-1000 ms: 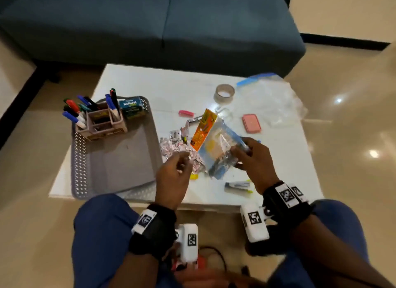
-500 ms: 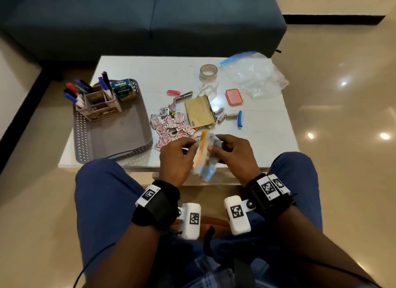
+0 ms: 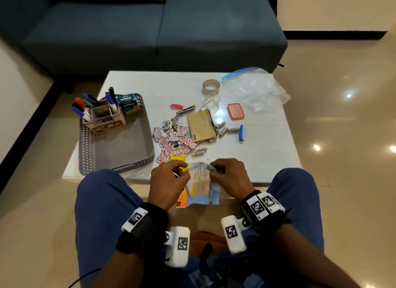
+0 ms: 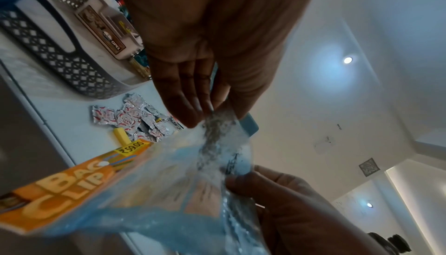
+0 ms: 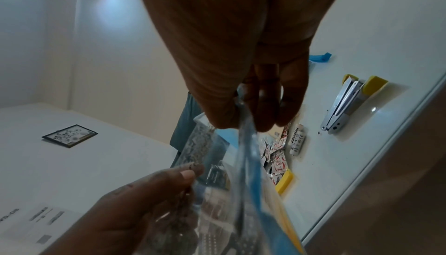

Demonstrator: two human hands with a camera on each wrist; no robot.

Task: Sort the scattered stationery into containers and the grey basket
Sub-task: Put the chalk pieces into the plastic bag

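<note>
Both hands up front, bottom center of the head view, pulling at the bag clip pack (image 3: 200,185). Left hand (image 3: 169,181) grip pinches the pack's top edge on the left, right hand (image 3: 230,177) grip pinches it on the right, so the pack hangs btwn them over the table (image 3: 267,141) edge. Grey basket (image 3: 120,146) sits left of center w/ the pen holder (image 3: 106,118) in its upper corner. Sachets (image 3: 174,141) piled mid table.

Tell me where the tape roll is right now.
In the head view, the tape roll lies on the far right part of the white table, just left of the clear zip bag and beyond the pink case.
</note>
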